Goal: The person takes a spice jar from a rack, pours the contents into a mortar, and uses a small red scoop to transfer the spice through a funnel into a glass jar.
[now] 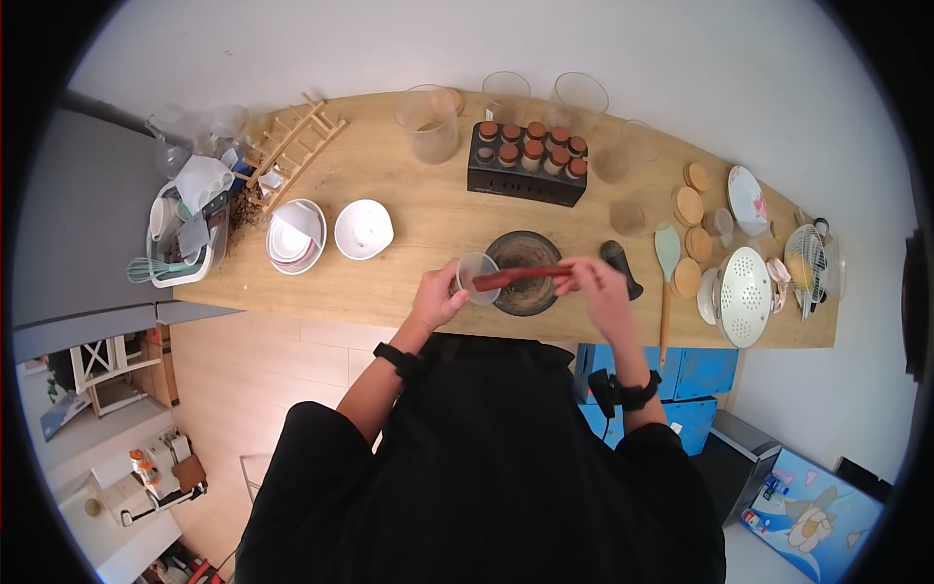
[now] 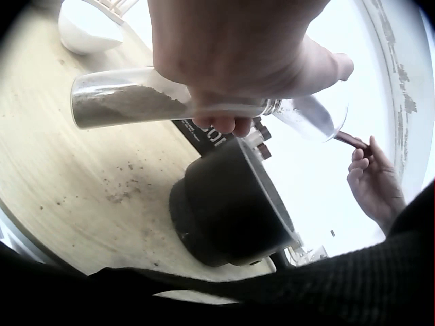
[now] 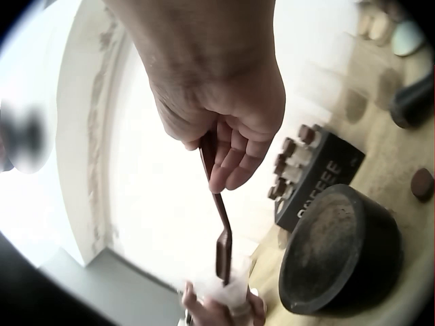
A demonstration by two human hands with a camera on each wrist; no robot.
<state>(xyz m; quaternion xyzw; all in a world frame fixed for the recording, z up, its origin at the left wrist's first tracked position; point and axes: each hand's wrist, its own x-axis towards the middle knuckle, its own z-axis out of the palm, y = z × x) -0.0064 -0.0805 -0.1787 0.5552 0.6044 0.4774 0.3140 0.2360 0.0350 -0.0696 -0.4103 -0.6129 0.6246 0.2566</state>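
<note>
My left hand (image 1: pixel 438 297) grips a clear glass vial (image 2: pixel 115 102) part full of brown powder, its threaded neck meeting a clear funnel (image 2: pixel 309 117). The funnel's wide mouth faces up in the head view, left of a black mortar (image 1: pixel 500 292). From the right, my right hand (image 1: pixel 598 292) pinches the handle of a dark red spatula (image 3: pixel 223 251), whose head is at the funnel's mouth. Brown powder coats the mortar's inside. To the right of the mortar lies a black pestle (image 1: pixel 620 268).
Behind the mortar stands a black COFFEE rack (image 1: pixel 525 185) with several corked vials. White bowls (image 1: pixel 364 229) and a wooden rack (image 1: pixel 297 146) are to the left. On the right are wooden lids (image 1: pixel 689 206), a green spatula (image 1: pixel 667 251) and a white colander (image 1: pixel 745 297).
</note>
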